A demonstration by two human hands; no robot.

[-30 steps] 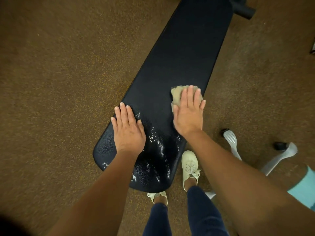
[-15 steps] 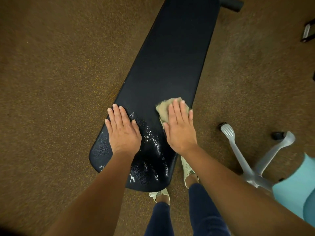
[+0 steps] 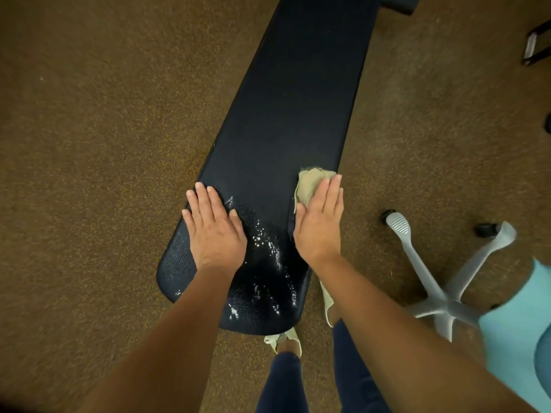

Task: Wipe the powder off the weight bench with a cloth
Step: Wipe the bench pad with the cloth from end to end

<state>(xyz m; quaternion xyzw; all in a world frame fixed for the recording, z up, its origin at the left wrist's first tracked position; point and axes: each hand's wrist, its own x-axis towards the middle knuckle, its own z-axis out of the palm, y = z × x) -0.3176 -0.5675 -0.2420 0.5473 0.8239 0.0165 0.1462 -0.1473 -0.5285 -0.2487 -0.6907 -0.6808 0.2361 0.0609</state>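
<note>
A long black padded weight bench (image 3: 295,108) runs from the near centre to the top of the view. White powder (image 3: 268,248) is scattered over its near end, between my hands. My left hand (image 3: 213,228) lies flat on the bench's left edge, fingers straight. My right hand (image 3: 320,222) presses flat on a beige cloth (image 3: 310,181) at the bench's right edge. The cloth pokes out beyond my fingertips and thumb side; the remainder is hidden under my palm.
Brown speckled carpet (image 3: 104,144) surrounds the bench. A grey office-chair base with castors (image 3: 441,293) and a light-blue seat (image 3: 518,332) stand at the right. My legs and pale shoes (image 3: 283,339) are at the bench's near end. A dark frame (image 3: 533,46) sits top right.
My right hand slid the cloth back toward me along the right side of the bench, then out to its right edge. My left hand stayed flat in place.
</note>
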